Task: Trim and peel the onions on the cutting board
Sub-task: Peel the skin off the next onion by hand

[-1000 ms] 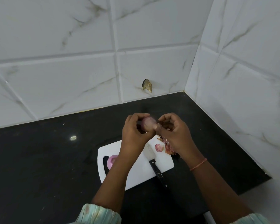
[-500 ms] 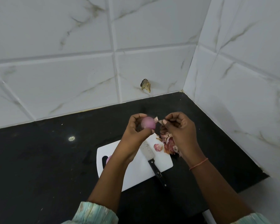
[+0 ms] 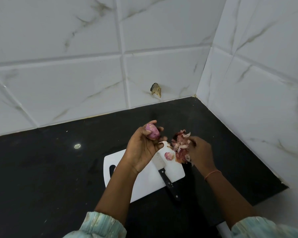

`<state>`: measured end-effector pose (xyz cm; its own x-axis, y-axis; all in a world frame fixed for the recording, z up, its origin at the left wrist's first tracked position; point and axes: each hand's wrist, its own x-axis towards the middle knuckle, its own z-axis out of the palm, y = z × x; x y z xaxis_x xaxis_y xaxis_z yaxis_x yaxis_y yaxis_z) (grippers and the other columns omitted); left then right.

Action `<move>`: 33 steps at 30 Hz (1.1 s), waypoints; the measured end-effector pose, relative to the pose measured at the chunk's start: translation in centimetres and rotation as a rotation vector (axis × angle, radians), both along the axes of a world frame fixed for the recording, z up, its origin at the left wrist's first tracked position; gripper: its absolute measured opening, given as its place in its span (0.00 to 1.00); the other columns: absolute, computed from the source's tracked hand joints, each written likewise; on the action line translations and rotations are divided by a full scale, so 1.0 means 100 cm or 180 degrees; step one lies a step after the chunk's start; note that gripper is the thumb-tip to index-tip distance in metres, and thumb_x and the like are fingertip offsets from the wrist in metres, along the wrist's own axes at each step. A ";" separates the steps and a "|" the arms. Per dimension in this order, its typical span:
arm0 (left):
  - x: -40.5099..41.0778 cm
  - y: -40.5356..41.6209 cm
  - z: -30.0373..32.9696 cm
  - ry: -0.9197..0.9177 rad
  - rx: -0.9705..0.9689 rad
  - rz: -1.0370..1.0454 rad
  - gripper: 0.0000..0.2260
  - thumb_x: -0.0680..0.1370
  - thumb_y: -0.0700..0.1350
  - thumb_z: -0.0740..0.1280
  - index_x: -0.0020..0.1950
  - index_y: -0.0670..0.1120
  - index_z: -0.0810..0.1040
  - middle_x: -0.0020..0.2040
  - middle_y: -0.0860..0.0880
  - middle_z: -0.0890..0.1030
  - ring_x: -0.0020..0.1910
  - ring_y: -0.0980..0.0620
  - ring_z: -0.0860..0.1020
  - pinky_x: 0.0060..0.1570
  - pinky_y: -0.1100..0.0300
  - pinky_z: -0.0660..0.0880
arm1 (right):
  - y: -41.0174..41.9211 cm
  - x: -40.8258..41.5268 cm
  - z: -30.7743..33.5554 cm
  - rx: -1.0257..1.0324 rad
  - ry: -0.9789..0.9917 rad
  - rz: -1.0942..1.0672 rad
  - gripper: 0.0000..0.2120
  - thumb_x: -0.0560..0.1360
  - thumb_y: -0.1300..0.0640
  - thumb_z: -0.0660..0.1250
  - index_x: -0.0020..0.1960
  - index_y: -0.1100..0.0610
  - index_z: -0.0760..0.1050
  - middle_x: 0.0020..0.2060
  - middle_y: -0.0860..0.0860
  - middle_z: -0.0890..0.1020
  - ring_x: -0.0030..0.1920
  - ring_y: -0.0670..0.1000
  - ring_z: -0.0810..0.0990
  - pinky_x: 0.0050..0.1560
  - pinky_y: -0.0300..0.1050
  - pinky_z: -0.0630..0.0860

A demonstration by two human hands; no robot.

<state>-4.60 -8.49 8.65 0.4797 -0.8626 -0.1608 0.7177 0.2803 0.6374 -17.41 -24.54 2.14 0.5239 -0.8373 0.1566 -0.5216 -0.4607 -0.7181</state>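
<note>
Place: above the far end of the white cutting board [image 3: 144, 184], which is lying on the dark table [image 3: 41, 169] in the tiled corner, both hands are working.
Left hand: the left hand [image 3: 141, 148] is holding a pink onion [image 3: 152, 132] up in the air, with fingers and thumb curled round it. It is probably lifting it so that the surface can be checked and turned freely.
Onion in hand: it is looking smooth and mostly bare of dry skin, so I judge that peeling of this one is nearly finished.
Right hand: the right hand [image 3: 199, 151] is reaching down to the heap of peels [image 3: 180, 146] at the right far corner of the board. Its fingers are touching the heap, but I cannot tell whether they are pinching a piece or are letting one go.
Peels: they are being gathered at one corner, likely to keep the cutting area free.
Small piece: a pale pink onion piece [image 3: 168, 156] is lying on the board just beside the heap.
Knife: the knife [image 3: 163, 172] is resting on the board, its black handle reaching past the near edge onto the table; no hand is holding it.
Next step, as I judge: setting this onion down and taking another, if any is remaining.
</note>
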 end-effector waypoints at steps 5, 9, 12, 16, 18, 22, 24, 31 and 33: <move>-0.002 -0.003 0.000 -0.0259 0.0359 0.0158 0.12 0.75 0.45 0.60 0.56 0.47 0.76 0.48 0.44 0.78 0.41 0.48 0.75 0.36 0.58 0.73 | 0.030 0.011 0.044 -0.0287 -0.0906 0.0619 0.08 0.78 0.60 0.66 0.57 0.56 0.78 0.51 0.49 0.81 0.52 0.44 0.80 0.50 0.32 0.76; -0.005 -0.003 0.002 -0.0698 0.0552 0.0289 0.11 0.83 0.49 0.57 0.53 0.50 0.79 0.51 0.43 0.80 0.50 0.43 0.77 0.55 0.46 0.75 | 0.059 0.018 0.082 -0.0453 -0.1340 0.1369 0.09 0.76 0.53 0.70 0.53 0.56 0.79 0.45 0.47 0.82 0.45 0.45 0.81 0.44 0.32 0.77; -0.010 -0.005 0.005 -0.0809 0.0547 0.0350 0.11 0.84 0.48 0.57 0.53 0.51 0.79 0.55 0.41 0.79 0.60 0.39 0.75 0.64 0.40 0.70 | 0.062 0.024 0.081 -0.0623 -0.1257 0.1289 0.09 0.74 0.54 0.73 0.52 0.56 0.81 0.44 0.48 0.83 0.45 0.44 0.81 0.45 0.33 0.78; -0.010 -0.003 0.010 -0.1197 0.0548 0.0425 0.10 0.85 0.44 0.54 0.53 0.51 0.75 0.47 0.48 0.79 0.46 0.49 0.76 0.44 0.55 0.72 | 0.058 0.023 0.077 -0.0593 -0.1390 0.1239 0.09 0.72 0.54 0.74 0.50 0.58 0.83 0.42 0.48 0.84 0.43 0.45 0.82 0.45 0.34 0.79; -0.012 -0.003 0.012 -0.1334 0.0579 0.0440 0.10 0.85 0.43 0.53 0.53 0.50 0.73 0.44 0.50 0.78 0.42 0.51 0.75 0.39 0.58 0.70 | 0.057 0.022 0.078 -0.0567 -0.1406 0.1216 0.08 0.73 0.55 0.73 0.49 0.58 0.83 0.41 0.46 0.83 0.42 0.44 0.82 0.44 0.32 0.78; -0.013 -0.002 0.013 -0.1534 0.0562 0.0451 0.10 0.84 0.42 0.52 0.54 0.49 0.72 0.47 0.48 0.75 0.42 0.51 0.73 0.38 0.58 0.70 | 0.056 0.023 0.079 -0.0354 -0.1315 0.1075 0.05 0.74 0.58 0.72 0.48 0.59 0.83 0.40 0.48 0.84 0.41 0.44 0.82 0.43 0.33 0.78; -0.013 -0.002 0.013 -0.1550 0.0517 0.0453 0.10 0.85 0.42 0.52 0.54 0.49 0.72 0.48 0.47 0.74 0.43 0.51 0.73 0.39 0.58 0.70 | 0.056 0.023 0.079 -0.0227 -0.1341 0.1046 0.06 0.74 0.57 0.73 0.49 0.59 0.83 0.41 0.48 0.85 0.42 0.43 0.83 0.44 0.33 0.79; -0.013 -0.003 0.012 -0.1793 0.0624 0.0536 0.10 0.85 0.43 0.53 0.54 0.50 0.73 0.46 0.49 0.76 0.44 0.50 0.74 0.39 0.59 0.72 | 0.061 0.025 0.079 -0.0323 -0.1411 0.1146 0.06 0.72 0.58 0.75 0.46 0.59 0.81 0.39 0.45 0.82 0.42 0.42 0.81 0.42 0.28 0.76; -0.013 -0.002 0.012 -0.1807 0.0606 0.0529 0.09 0.85 0.42 0.53 0.55 0.50 0.72 0.46 0.49 0.76 0.43 0.51 0.74 0.38 0.59 0.73 | 0.061 0.024 0.078 -0.0340 -0.1402 0.1123 0.05 0.72 0.59 0.74 0.46 0.59 0.81 0.38 0.45 0.81 0.42 0.42 0.81 0.42 0.27 0.75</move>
